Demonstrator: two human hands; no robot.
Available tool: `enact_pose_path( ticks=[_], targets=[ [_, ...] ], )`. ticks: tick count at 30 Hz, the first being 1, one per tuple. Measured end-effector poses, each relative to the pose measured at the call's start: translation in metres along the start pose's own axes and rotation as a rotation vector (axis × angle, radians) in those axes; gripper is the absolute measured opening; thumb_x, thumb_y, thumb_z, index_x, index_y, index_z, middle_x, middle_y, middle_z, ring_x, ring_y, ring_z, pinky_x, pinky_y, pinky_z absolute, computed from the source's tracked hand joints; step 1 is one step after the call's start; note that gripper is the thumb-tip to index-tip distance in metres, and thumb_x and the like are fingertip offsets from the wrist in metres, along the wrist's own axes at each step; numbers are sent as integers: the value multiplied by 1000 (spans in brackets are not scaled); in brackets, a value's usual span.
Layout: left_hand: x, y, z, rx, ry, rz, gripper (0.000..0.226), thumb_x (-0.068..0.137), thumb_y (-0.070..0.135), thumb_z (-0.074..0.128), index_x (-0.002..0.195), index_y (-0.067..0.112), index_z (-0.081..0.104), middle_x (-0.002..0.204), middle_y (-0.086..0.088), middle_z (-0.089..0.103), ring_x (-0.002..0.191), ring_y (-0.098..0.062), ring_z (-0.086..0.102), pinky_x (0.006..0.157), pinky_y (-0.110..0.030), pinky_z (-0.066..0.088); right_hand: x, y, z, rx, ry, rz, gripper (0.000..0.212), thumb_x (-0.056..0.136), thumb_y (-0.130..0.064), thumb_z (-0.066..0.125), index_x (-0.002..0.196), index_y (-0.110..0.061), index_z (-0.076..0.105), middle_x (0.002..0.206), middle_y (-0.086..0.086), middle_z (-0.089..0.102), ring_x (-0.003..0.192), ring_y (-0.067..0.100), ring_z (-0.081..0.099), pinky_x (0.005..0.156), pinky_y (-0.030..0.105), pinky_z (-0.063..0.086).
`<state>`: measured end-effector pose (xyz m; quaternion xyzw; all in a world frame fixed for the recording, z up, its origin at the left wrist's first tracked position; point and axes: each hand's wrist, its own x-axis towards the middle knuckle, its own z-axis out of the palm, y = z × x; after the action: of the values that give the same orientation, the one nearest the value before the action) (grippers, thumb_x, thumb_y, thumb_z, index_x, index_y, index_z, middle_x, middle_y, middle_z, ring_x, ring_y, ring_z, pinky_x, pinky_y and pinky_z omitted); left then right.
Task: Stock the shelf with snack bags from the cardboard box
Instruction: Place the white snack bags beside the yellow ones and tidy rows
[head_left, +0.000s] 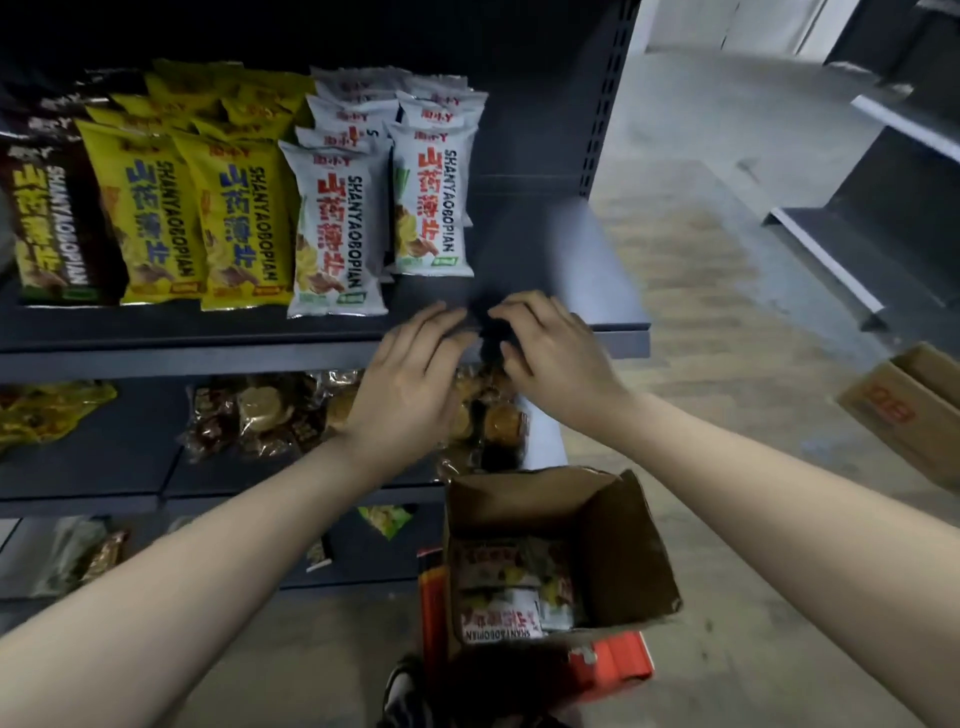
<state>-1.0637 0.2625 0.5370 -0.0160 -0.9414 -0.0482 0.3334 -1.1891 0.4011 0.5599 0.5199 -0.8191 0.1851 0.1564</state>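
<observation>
A dark metal shelf (561, 244) holds upright rows of snack bags: brown ones (49, 223) at the left, yellow ones (192, 208) in the middle, white ones (436, 197) to their right. The shelf's right part is bare. My left hand (410, 374) and my right hand (550, 353) hover side by side at the shelf's front edge, just right of the front white bag (332, 234). Both are blurred, with loosely bent fingers and nothing in them. Below, an open cardboard box (628, 540) holds several white snack bags (501, 613).
A lower shelf (104, 457) carries clear bags of round pastries (260, 415) and a yellow bag (47, 410). A red pack (618, 660) lies under the box. Another cardboard box (909, 405) stands on the wooden floor at the right, beyond it a second shelf unit (831, 244).
</observation>
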Motion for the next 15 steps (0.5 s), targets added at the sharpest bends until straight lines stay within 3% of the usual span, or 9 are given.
enact_pose_path(
  ticks=[4,7,9,12,15],
  targets=[
    [-21,30,18,-88,-84,90,40,78,5,47,116,6,54,120,-14,58,110,-30,51,88,-38,41,-39,9,1,27,-20,-113,29,83,-16,44,97,-4,67,93,12,65,80,33,61,66,38,51],
    [-39,54,36,-176,-183,90,36,78,8,45,113,11,48,111,-14,59,97,-28,53,79,-35,44,-74,13,5,104,-201,-100,33,80,-22,38,89,-5,65,83,12,63,68,34,60,47,33,47],
    [-53,68,51,-213,-283,43,30,77,10,45,106,12,51,103,-13,61,90,-27,55,71,-34,45,-97,17,13,158,-352,-62,37,81,-28,34,90,-5,62,85,11,63,71,32,59,48,33,43],
    [-69,86,72,-212,-578,-120,19,82,12,47,98,15,58,95,-7,62,88,-27,60,69,-34,50,-127,31,35,150,-585,-20,18,89,-19,45,96,-8,57,95,9,61,86,33,60,58,36,38],
    [-80,100,97,-198,-732,-249,12,87,12,47,87,13,59,86,-6,60,82,-26,60,67,-38,50,-153,45,62,167,-760,63,14,91,-18,47,100,-15,57,103,5,60,93,27,58,62,30,34]
  ],
)
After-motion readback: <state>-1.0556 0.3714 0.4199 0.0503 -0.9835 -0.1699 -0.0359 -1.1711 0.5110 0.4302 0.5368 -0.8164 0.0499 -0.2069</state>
